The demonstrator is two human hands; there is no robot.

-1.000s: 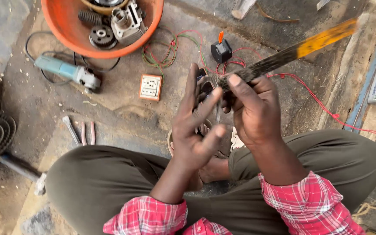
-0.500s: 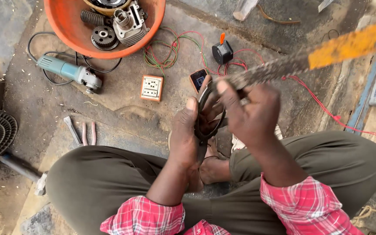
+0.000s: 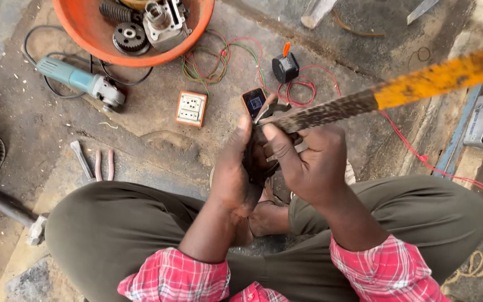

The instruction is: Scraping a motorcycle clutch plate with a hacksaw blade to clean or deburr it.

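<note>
Seemingly mid-repair, I sit cross-legged on the concrete floor, both hands raised over my lap around a small dark part. My left hand cups that part from the left, fingers curled shut around it, thumb pointing up. My right hand is clenched around the dark end of a long file, whose yellow handle end runs off toward the floor's upper right edge, blurred. The file's tip meets the part just between my two thumbs, so the part sits pinned between both palms, touching each.

To do this well, I judge the left hand must hold the part steady while the right keeps the file flat and works in short, even strokes, thumbs kept out of its path.

Beyond my hands lie a phone, a white socket box and a black switch among red and green wires. An orange bowl of metal parts sits at the upper edge, a blue grinder beside it, pliers near my left knee.
</note>
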